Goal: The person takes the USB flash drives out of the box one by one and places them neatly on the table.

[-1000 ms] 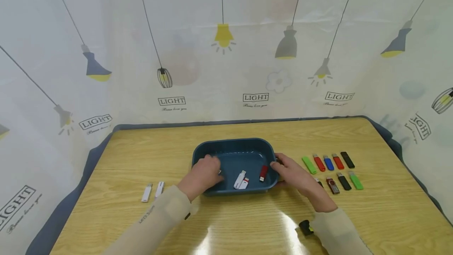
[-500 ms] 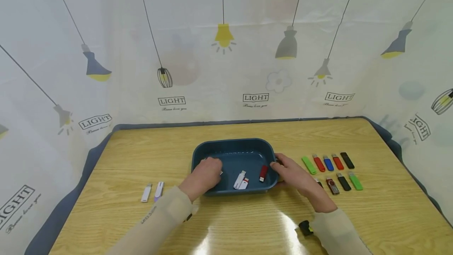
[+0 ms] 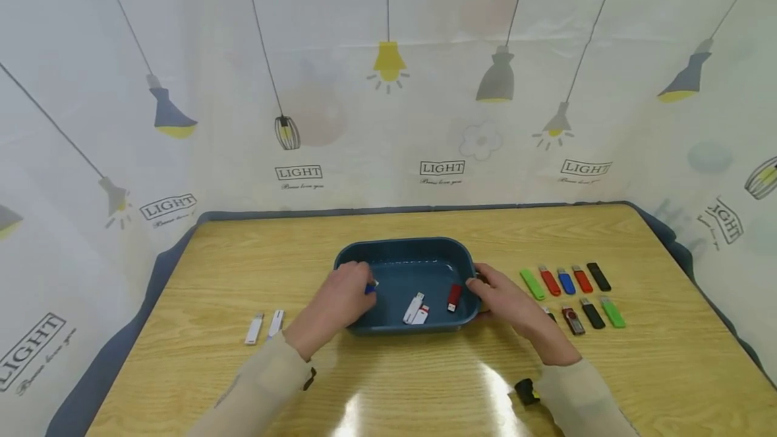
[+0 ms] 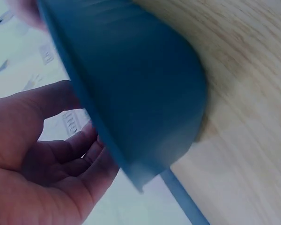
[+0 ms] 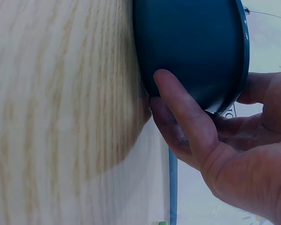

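Note:
A dark teal tray (image 3: 403, 328) stands on the wooden table, with its outer wall (image 4: 145, 79) large in the left wrist view. Over its left end, my left hand (image 3: 344, 294) pinches a blue USB stick (image 3: 369, 288), mostly covered by the fingers; the tray wall hides it in the left wrist view. My right hand (image 3: 504, 295) grips the tray's right end, thumb at the rim and fingers (image 5: 182, 108) along the outside. Inside the tray lie a white USB stick (image 3: 413, 307), a white-and-red one (image 3: 420, 315) and a dark red one (image 3: 454, 297).
Two white USB sticks, one of them (image 3: 254, 329) at the outer side, lie left of the tray. To the right, several USB sticks form two rows, including a green one (image 3: 532, 284) and a black one (image 3: 598, 276). A printed curtain (image 3: 388, 120) closes off the back.
My left hand has lifted slightly and shifted left inside the tray, and a blue USB stick now shows between its fingers. My right hand keeps its grip on the tray.

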Action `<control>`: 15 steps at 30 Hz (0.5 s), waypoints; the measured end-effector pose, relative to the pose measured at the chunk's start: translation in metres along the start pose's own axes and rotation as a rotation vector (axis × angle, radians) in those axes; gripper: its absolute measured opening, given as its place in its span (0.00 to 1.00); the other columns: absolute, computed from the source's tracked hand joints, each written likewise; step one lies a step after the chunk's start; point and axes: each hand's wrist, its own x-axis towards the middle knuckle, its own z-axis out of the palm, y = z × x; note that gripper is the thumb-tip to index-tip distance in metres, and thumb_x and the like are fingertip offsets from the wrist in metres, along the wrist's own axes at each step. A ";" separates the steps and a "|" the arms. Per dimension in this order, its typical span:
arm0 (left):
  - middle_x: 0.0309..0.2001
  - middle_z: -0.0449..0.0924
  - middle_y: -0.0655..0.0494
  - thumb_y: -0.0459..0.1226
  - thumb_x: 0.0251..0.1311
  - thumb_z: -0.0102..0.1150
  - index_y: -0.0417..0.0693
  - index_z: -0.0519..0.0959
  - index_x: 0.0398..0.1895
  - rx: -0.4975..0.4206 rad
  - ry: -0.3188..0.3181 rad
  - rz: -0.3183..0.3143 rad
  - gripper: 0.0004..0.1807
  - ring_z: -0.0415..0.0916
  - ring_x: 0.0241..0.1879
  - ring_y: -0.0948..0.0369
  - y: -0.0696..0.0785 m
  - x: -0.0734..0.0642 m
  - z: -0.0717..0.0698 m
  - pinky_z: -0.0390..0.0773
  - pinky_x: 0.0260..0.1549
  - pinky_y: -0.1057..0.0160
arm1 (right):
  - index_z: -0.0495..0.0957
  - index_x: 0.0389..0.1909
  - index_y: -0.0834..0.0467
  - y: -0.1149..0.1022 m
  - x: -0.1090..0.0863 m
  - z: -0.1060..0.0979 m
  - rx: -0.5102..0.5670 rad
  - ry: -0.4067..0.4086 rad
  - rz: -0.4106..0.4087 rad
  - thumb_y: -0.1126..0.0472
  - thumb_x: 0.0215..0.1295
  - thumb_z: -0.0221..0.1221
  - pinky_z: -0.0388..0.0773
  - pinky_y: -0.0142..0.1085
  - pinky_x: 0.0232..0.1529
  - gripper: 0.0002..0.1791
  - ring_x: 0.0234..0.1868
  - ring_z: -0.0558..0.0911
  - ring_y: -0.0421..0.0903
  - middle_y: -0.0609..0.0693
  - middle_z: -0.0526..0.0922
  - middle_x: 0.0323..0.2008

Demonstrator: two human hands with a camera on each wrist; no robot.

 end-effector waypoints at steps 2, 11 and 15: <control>0.41 0.82 0.48 0.32 0.64 0.67 0.38 0.82 0.42 -0.038 0.021 -0.017 0.07 0.78 0.40 0.55 -0.004 -0.006 -0.005 0.82 0.42 0.53 | 0.48 0.79 0.70 0.000 0.000 0.001 -0.003 0.000 0.001 0.60 0.84 0.43 0.86 0.54 0.48 0.31 0.59 0.79 0.66 0.75 0.60 0.71; 0.38 0.80 0.52 0.33 0.62 0.68 0.41 0.81 0.41 -0.162 0.156 -0.084 0.08 0.75 0.35 0.58 -0.025 -0.033 -0.021 0.80 0.34 0.57 | 0.48 0.79 0.70 0.000 0.001 0.001 -0.015 0.002 -0.007 0.60 0.84 0.43 0.86 0.54 0.47 0.31 0.59 0.79 0.66 0.75 0.61 0.71; 0.38 0.81 0.51 0.33 0.60 0.69 0.39 0.82 0.42 -0.209 0.200 -0.125 0.10 0.78 0.36 0.57 -0.035 -0.041 -0.026 0.82 0.34 0.58 | 0.47 0.79 0.70 0.000 0.001 0.001 -0.014 0.002 -0.006 0.61 0.84 0.42 0.86 0.55 0.47 0.31 0.59 0.79 0.67 0.76 0.61 0.70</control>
